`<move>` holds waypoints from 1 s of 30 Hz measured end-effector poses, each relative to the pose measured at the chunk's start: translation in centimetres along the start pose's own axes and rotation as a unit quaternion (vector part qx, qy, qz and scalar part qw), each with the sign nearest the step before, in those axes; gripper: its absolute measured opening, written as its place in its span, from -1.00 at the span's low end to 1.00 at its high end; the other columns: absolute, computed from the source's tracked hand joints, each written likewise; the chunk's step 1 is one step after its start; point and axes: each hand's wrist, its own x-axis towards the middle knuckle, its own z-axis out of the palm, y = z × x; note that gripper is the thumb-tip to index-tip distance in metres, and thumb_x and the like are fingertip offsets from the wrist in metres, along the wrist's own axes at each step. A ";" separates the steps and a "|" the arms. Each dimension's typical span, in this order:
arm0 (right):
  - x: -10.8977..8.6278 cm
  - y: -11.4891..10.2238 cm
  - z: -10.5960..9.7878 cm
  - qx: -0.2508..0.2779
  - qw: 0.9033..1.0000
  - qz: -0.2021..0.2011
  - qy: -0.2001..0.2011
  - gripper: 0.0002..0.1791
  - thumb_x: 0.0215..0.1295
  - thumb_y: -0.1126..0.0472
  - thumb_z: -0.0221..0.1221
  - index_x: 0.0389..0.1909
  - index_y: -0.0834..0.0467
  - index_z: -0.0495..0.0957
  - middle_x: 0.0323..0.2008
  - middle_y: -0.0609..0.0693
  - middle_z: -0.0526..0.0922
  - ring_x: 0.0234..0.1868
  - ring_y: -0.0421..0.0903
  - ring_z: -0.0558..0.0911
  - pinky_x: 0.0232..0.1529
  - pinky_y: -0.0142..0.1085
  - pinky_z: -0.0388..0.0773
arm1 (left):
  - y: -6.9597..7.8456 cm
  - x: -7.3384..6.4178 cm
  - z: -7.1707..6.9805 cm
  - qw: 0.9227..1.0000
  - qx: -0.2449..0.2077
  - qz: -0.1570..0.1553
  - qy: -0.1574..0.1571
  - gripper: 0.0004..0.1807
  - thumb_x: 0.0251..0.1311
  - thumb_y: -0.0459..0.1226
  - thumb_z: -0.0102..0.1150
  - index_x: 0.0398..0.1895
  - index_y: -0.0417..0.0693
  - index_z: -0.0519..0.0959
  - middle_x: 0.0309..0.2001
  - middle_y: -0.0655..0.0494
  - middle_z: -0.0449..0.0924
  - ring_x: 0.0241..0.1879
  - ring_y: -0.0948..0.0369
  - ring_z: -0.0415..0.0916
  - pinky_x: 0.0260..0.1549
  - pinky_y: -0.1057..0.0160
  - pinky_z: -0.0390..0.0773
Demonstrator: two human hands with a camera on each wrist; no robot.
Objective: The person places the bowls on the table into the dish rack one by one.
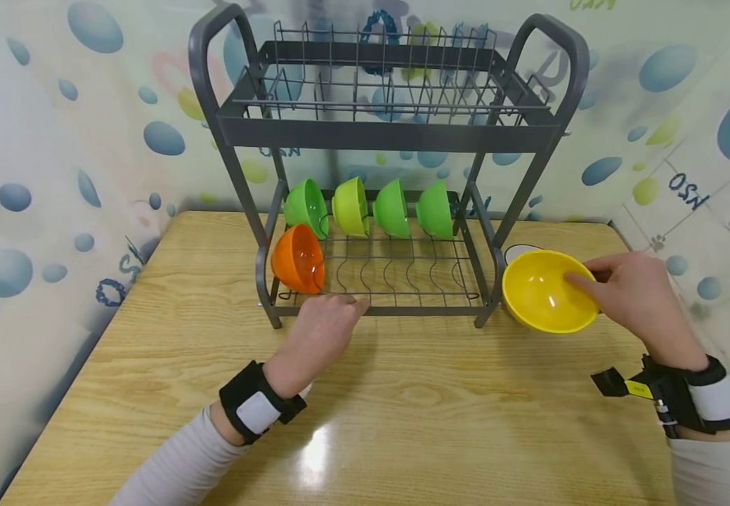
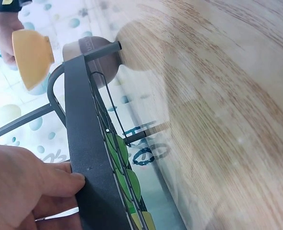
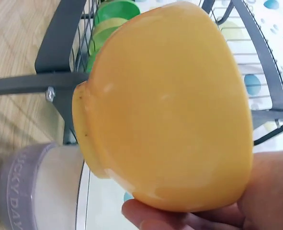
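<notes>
My right hand [image 1: 633, 299] pinches the rim of a yellow bowl [image 1: 538, 292], thumb inside and fingers outside. The bowl is held in the air, tilted, beside the right end of a dark grey two-tier dish rack [image 1: 390, 133]. My left hand [image 1: 329, 327] grips the front rail of the lower tier, thumb against the rail [image 2: 91, 167] in the left wrist view. Just behind that hand, an orange bowl [image 1: 297, 260] leans on edge at the lower tier's front left. Behind it stand green bowls [image 1: 392, 209] and a yellow-green bowl [image 1: 350, 206] in a row.
A grey and white bowl [image 3: 31, 187] with lettering stands on the wooden table [image 1: 434, 407] right of the rack, mostly hidden behind the yellow bowl in the head view. The upper tier has wire dividers [image 1: 390, 91]. Patterned walls [image 1: 42, 211] border the table behind and at the sides.
</notes>
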 end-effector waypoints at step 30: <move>-1.1 -7.1 7.1 0.028 0.990 -0.098 -0.102 -0.71 0.18 0.11 0.27 -0.22 0.25 0.71 -0.53 -0.01 0.66 -0.57 -0.15 0.47 -0.55 -0.35 0.48 | 0.0 -0.4 0.4 0.999 -0.022 -0.007 0.043 -0.62 0.15 -0.49 0.09 -0.07 0.08 0.69 -0.24 0.14 0.74 -0.36 0.19 0.65 -0.64 0.26 0.54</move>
